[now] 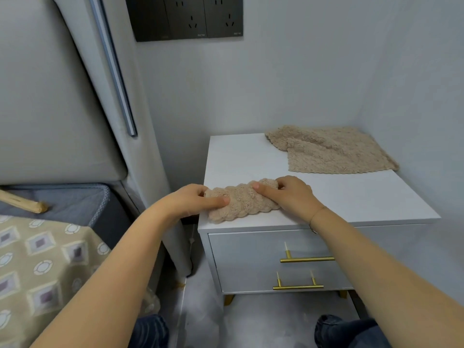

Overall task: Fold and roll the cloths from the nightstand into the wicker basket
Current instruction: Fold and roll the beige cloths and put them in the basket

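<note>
Our fingers [218, 200] are curled around a beige cloth roll [242, 200]. Our left hand [190, 199] grips its left end, thumb laid along the front, and our right hand [288, 194] grips the right end with the thumb pressed on top. Both hands hold cloth; neither is loose.

The roll lies across the near left corner of the nightstand [351, 197], on the white worktop, with its left end just at the edge. Behind it, at the back right against the wall, a second cloth [329, 151] lies flat and partly doubled over, well apart from the roll and not yet handled.

We judge the roll to be nearly or fully wound, so the next move is likely a lift toward the wicker basket, which we cannot see here. A pale stick-like piece [23, 202] on the bed [70, 204] to the left may belong to it, but we cannot tell.

The risk from here is unwinding. The fabric is thick and fluffy, so it may spring open if either hand lets go before the other has the loose edge pinned. Because the roll sits at the corner, a slack grip could also let the left end slide off the worktop toward the floor [251, 322].
</note>
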`<state>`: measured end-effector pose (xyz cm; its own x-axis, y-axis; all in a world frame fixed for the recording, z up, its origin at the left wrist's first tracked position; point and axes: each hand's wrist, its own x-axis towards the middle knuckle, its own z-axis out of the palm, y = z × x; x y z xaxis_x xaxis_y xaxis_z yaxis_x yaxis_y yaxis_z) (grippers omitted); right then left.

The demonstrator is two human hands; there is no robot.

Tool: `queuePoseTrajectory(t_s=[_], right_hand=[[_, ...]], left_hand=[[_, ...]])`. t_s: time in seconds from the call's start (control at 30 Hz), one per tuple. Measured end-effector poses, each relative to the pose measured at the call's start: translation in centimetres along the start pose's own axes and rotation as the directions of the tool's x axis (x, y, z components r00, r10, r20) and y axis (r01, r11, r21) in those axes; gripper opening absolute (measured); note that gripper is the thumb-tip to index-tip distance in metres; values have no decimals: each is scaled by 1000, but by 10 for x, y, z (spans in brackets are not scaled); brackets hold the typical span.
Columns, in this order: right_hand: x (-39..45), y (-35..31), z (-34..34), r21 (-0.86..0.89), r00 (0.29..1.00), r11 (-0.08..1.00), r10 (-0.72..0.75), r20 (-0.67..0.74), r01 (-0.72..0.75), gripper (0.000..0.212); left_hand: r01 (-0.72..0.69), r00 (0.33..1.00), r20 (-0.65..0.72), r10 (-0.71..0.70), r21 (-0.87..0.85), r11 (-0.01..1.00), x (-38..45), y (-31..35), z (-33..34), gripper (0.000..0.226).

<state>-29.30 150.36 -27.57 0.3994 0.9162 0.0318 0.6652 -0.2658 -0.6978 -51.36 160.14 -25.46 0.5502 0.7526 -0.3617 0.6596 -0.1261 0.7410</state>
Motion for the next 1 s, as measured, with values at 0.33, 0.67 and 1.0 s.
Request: queuePoseTrajectory(t_s=[0.33,0.67,1.0], right_hand=[[-56,9,-63,697,981,699,192,27,-157,79],[-185,13,-120,975,885,218,460,-70,-36,27],[-312,16,-171,929,666,251,647,-370,272,32]], left_hand=[[-96,982,110,152,-397,913,-40,60,43,39],[-182,958,72,277,-595,783,-111,104,150,17],[-318,838,210,503,-562,764,-201,170,238,19]])
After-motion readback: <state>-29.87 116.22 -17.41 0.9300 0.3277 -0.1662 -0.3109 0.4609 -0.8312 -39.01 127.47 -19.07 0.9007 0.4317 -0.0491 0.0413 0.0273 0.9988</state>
